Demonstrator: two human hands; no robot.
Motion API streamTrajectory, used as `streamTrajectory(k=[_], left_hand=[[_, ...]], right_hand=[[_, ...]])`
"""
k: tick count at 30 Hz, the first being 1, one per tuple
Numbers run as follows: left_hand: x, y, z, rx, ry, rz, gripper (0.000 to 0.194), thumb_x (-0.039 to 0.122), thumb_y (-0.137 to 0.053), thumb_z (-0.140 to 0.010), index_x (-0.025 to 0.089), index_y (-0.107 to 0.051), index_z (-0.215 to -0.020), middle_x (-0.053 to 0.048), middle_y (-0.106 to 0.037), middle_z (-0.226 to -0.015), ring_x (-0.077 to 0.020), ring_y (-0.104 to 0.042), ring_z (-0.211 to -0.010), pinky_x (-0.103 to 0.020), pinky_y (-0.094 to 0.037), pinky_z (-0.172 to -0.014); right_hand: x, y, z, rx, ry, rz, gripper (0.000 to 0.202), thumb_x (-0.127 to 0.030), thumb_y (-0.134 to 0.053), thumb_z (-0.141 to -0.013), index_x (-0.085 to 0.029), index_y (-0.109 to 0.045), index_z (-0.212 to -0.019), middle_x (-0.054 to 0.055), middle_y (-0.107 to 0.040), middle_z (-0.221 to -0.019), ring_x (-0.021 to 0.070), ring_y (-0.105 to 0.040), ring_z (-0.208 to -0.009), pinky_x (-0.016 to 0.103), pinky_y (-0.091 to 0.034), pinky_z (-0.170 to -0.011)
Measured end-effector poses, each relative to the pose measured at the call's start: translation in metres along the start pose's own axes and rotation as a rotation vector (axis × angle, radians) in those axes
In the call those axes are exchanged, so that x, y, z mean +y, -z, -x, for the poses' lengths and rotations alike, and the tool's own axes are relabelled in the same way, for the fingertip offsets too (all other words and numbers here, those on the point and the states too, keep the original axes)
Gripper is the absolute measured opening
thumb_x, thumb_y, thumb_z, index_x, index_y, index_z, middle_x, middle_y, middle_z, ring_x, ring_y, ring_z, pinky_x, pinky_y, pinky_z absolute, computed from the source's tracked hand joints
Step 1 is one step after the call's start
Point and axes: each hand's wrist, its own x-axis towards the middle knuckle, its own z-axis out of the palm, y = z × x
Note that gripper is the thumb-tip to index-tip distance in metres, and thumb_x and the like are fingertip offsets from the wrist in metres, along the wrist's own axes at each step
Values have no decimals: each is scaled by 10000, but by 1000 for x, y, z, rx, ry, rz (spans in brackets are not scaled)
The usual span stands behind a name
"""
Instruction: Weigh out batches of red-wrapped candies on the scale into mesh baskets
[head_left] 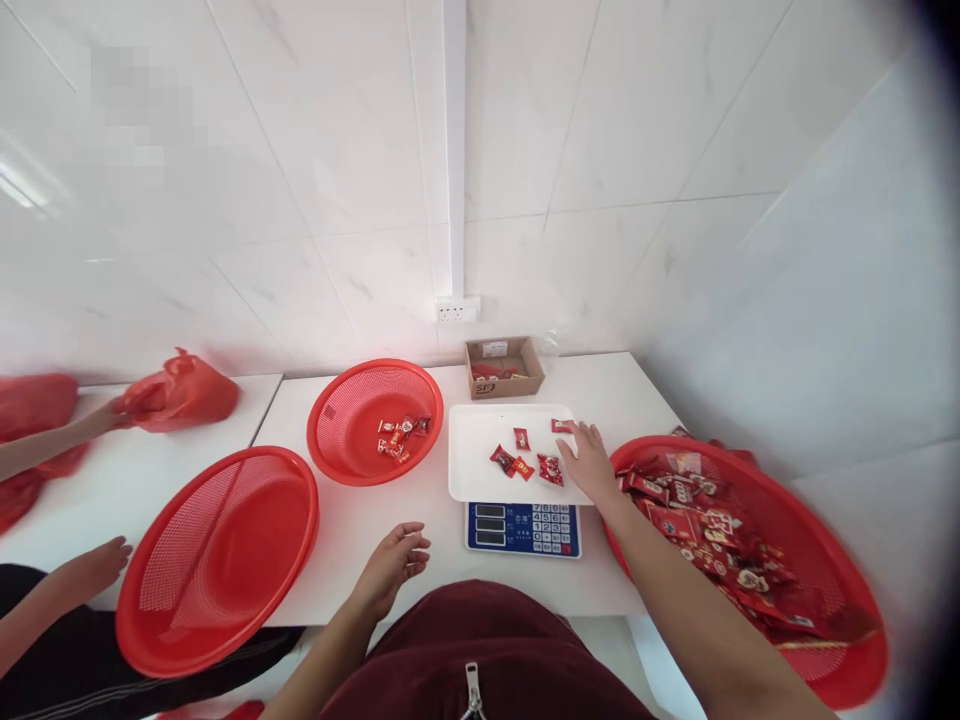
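My right hand [589, 462] is over the right part of a white tray [472, 475], fingers apart. A small red-wrapped candy [560, 426] lies by its fingertips. Several other wrapped pieces are spread across the tray, among them a red and white packet [550, 469] and a dark red one [502, 459]. The tray rests on a scale with a blue keypad panel [517, 537]. My left hand [391, 568] hovers above the table's front edge, loosely bent and holding nothing.
A large red basket [840, 570] heaped with wrapped snacks stands at right. Left of the tray is a red basket [322, 430] with a few pieces, and nearer, another red basket [217, 550]. A cardboard box [510, 385] sits behind. A co-worker's hand [124, 408] touches a red bag [195, 392].
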Motion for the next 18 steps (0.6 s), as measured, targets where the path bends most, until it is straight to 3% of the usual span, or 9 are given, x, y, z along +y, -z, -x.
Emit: streamTrajectory(k=[4,8,12,16,18], left_hand=[[-10,-15,10,65,7,-8,343,311,-694,-668,177,-560,-954,-13,-613,-806,-106,-578,-655,-266,-438,-705],[-18,-28,20,122,-8,5,387,339,-705,-648,179,-556,-966,-13,-609,-821,-102,-570,-663,-269,-439,-713],[-29,-41,27,202,-5,26,394,328,-703,-644,171,-554,-973,-15,-610,-824,-98,-573,-663,-262,-443,-706],[-43,-57,34,240,-4,32,381,334,-687,-666,169,-558,-985,-28,-614,-840,-98,-574,-663,-260,-445,-699],[-51,-65,38,254,-12,18,387,351,-680,-674,168,-561,-994,-40,-618,-863,-101,-578,-675,-261,-448,-701]], right_hand=[[-17,-20,-20,-59,50,-43,519,-370,-346,-894,-54,-451,-1292,205,-439,-1361,296,-296,-1322,473,-260,-1064],[-33,-36,-7,-143,197,-105,455,-374,-319,-915,-158,-476,-1283,137,-434,-1390,245,-331,-1313,478,-263,-1060],[-41,-33,6,-181,298,-110,477,-460,-330,-913,-216,-473,-1297,108,-397,-1423,261,-296,-1330,532,-224,-1060],[-46,-29,2,-260,400,4,575,-580,-393,-860,-281,-430,-1348,90,-276,-1493,330,-176,-1369,595,-169,-1045],[-48,-31,0,-308,464,42,571,-601,-402,-847,-303,-457,-1331,81,-297,-1485,344,-163,-1369,609,-128,-1044]])
